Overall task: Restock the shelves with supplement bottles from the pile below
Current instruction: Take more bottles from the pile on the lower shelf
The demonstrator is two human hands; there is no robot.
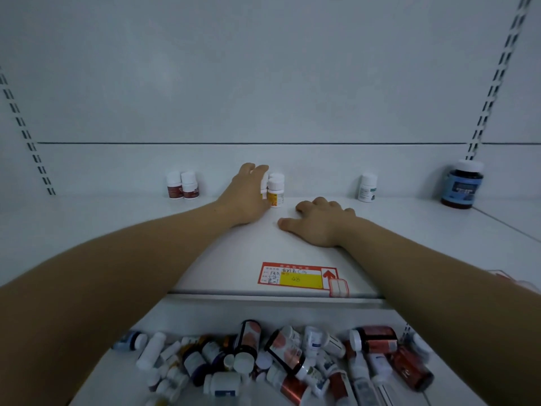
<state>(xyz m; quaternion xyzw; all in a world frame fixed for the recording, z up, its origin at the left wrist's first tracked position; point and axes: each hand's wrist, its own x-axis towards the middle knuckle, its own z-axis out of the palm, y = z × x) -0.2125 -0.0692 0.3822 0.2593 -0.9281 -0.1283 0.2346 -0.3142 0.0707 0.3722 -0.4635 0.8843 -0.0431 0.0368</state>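
My left hand (248,192) reaches to the back of the white shelf (117,224) and grips a small white bottle with a yellow label (264,189), mostly hidden by my fingers. Two matching yellow-labelled bottles (276,190) stand upright right beside it. My right hand (319,221) rests on the shelf with fingers loosely curled, holding nothing. A pile of supplement bottles (278,364) lies jumbled on the lower shelf.
Two red-labelled white bottles (183,186) stand at the back left. A white bottle with a green label (367,187) stands at the back right, and a large blue-labelled jar (462,184) at the far right. A red and yellow price tag (298,278) marks the shelf's front edge.
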